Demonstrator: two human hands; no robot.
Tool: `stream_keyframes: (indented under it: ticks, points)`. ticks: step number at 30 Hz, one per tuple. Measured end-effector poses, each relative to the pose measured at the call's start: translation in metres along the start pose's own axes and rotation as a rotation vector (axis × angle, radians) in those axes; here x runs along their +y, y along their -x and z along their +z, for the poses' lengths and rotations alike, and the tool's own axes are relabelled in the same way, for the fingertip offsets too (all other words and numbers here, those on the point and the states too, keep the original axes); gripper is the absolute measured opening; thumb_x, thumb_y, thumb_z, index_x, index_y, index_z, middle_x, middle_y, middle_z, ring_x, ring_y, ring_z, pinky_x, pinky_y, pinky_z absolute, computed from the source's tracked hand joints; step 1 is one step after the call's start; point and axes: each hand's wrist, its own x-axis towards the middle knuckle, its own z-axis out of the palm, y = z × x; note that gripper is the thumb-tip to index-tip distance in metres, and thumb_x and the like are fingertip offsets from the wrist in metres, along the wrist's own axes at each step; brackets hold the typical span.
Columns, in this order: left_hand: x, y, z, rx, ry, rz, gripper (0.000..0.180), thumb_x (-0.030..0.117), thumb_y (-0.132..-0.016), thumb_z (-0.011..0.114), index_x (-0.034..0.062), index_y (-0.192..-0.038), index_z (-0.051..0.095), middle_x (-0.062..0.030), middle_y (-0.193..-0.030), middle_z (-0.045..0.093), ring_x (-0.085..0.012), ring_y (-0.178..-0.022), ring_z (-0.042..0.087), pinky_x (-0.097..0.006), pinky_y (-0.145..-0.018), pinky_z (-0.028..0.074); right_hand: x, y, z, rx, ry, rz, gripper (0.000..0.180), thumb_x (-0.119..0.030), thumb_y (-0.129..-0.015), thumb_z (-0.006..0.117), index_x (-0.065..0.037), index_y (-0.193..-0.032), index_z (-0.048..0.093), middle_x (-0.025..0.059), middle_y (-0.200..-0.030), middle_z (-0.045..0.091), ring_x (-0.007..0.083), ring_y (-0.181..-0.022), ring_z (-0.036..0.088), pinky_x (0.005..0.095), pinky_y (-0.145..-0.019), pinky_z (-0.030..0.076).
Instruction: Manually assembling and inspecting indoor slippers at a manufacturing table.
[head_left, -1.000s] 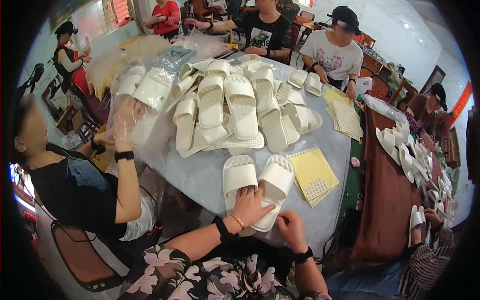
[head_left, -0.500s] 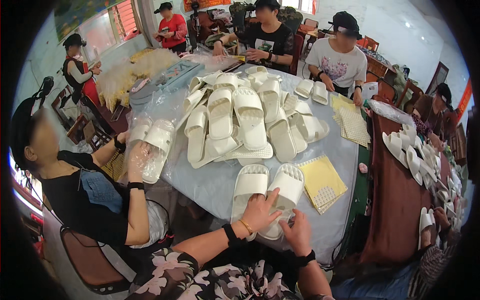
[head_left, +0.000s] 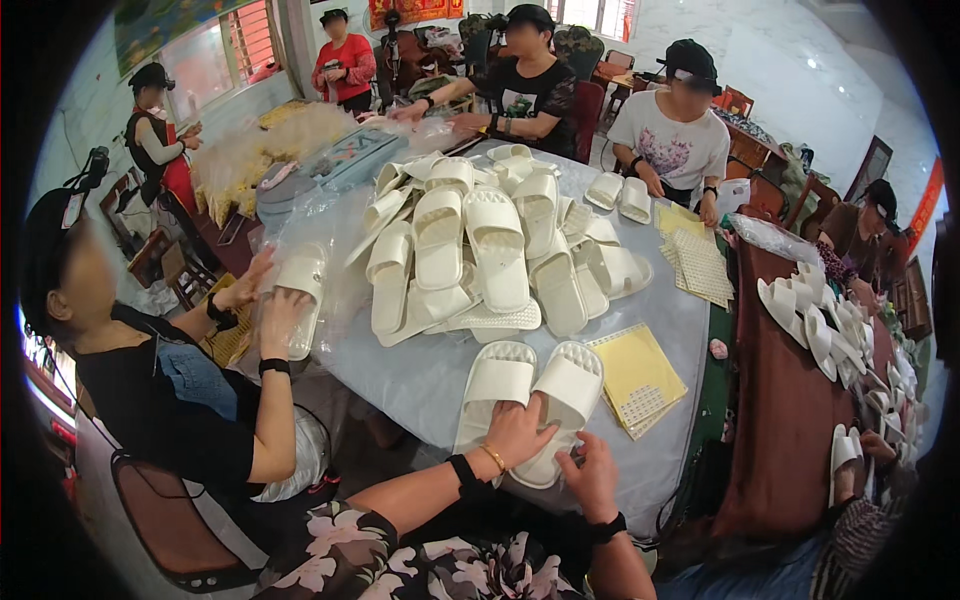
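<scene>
co-worker, left (head_left: 150, 370): sitting at table edge, both hands pressing one slipper in bag (head_left: 297, 297) against the table rim, likely steadying it for bagging; count one slipper, one clear bag.
table (head_left: 420, 385): covered in pale plastic sheet, likely keeping the goods clean; count one round table.
pile (head_left: 480, 250): lying heaped mid-table within reach of all seats, soles and straps overlapping; count roughly fifteen to twenty white slippers, exact number not readable.
pair (head_left: 530, 395): lying side by side near the front edge, toes pointing away, sides touching, apparently being matched up; count two.
left hand (head_left: 515, 435): resting palm-down on the heels of the pair, fingers spread and curled over the right slipper, pressing rather than lifting, no closed grasp.
right hand (head_left: 592, 475): hovering just beside the right slipper's heel, fingers loosely open, fingertips touching or nearly touching its edge; holding nothing.
yellow sheets (head_left: 637, 378): lying flat just right of the pair, stacked with a dotted insert showing; count one stack, sheets within not countable.
far sheets (head_left: 695, 262): lying flat by the far-right seat; count one or two stacks.
small pair (head_left: 620, 195): sitting before the person in white, set apart from the pile; count two.
side table (head_left: 790, 420): standing right of the round table, dark cloth, more white slippers (head_left: 820, 320) spread along it; count about ten, blurry.
people: working around the tables; count about seven.
</scene>
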Motion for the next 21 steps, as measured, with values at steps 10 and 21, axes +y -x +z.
stream_keyframes:
  ticks: [10,21]
  points:
    - [0.01,0.017,-0.047,-0.039,0.136,-0.036,0.061,0.044,-0.083,0.069,-0.0047,-0.116,0.054,-0.0251,-0.077,0.063,-0.0439,-0.079,0.063,-0.05,-0.077,0.047,0.016,-0.001,0.002,0.063,-0.299,0.073,0.029,-0.014,-0.082,0.072,-0.004,-0.107,0.064,0.0111,-0.082,0.063,0.0254,-0.07,0.061,0.0362,-0.065,0.049]
    - [-0.051,-0.123,-0.18,0.328,-0.058,0.11,0.061,0.046,-0.081,0.071,-0.0003,-0.118,0.057,-0.0246,-0.085,0.065,-0.0409,-0.077,0.064,-0.049,-0.072,0.049,0.019,-0.002,0.0,0.102,-0.314,0.073,0.022,-0.011,-0.082,0.069,-0.003,-0.102,0.066,0.0131,-0.079,0.063,0.0268,-0.07,0.063,0.0368,-0.065,0.05]
